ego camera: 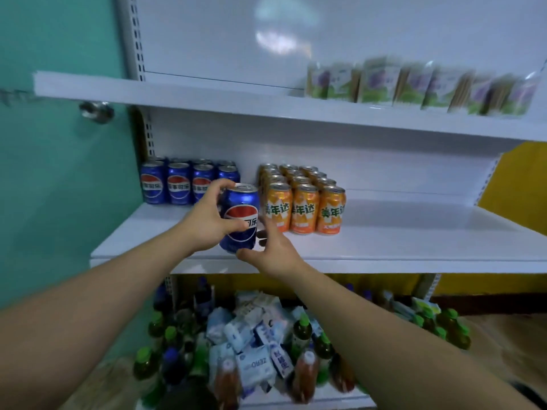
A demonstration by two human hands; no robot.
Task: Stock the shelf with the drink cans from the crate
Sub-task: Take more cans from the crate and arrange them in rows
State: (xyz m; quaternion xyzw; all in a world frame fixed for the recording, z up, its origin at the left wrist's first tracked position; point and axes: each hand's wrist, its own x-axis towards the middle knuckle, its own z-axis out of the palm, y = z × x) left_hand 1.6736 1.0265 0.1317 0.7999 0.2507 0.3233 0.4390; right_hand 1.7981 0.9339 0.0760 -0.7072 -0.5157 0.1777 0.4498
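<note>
– Left hand point(207, 220) wraps the blue aluminium cola can point(241, 214): thumb across the red-and-white logo, fingers curled over the top rim at the back.
– And the right hand point(275, 253)?
– Spread loosely, fingers fairly straight, just beside the can's lower right, with its thumb lying at the can's base. It grips nothing.
– Where is the can?
– Upright, at the front of the white metal middle shelf point(384, 244), before the gap between the row of matching blue cans point(177, 184) at the left rear and the block of orange soda cans point(305, 202) on the right. Whether its base touches the shelf I cannot tell; the thumb hides it.
– Anything else?
– Blurred green-and-purple cartons point(414, 87) on the white upper shelf point(207, 99). Below, green-capped bottles point(302, 329) and pale blue packets point(254, 335) lie in a heap.
</note>
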